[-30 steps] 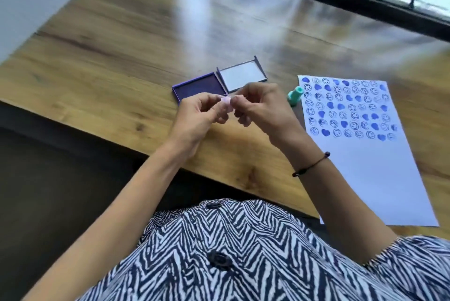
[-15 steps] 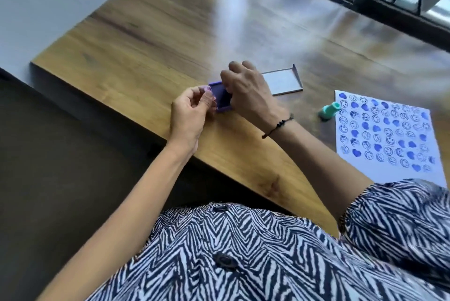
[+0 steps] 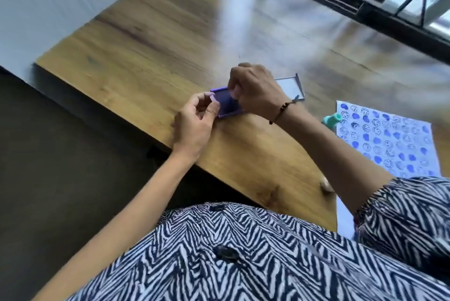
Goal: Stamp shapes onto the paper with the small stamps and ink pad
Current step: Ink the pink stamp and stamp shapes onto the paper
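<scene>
Whole frame smeared by motion blur, edges soft throughout. Right hand (image 3: 255, 91) lowered over the open purple rectangular ink pad (image 3: 227, 103), fingers bunched downward onto its dark inked face; whatever sits under the fingertips hidden by the knuckles, so grip contents impossible to tell, though a pale pinkish sliver shows beside the thumb. Left hand (image 3: 197, 123) curled just beside the pad's near-left corner, thumb and forefinger pinched narrow on a small pale pink piece (image 3: 214, 98), too blurred to name with certainty. Far half of the pad covered by the right hand; hinged clear lid (image 3: 289, 86) lying flat behind the wrist, only its right portion visible. One thin dark beaded bracelet (image 3: 282, 110) on the right wrist.

One small teal plastic stamp (image 3: 331, 119) lying on its side at the upper-left corner of the white paper sheet (image 3: 389, 140), partly masked by the right forearm. Paper stamped with rows of blue hearts and smiley faces, individual marks too smeared to count; lower part cut off behind the zebra-striped black-and-white sleeve (image 3: 401, 215) and the frame's right edge. A small pale object at the table's near edge below the forearm, not identifiable. One wooden tabletop (image 3: 146, 57) under everything, with dark window frames across the top right corner.
</scene>
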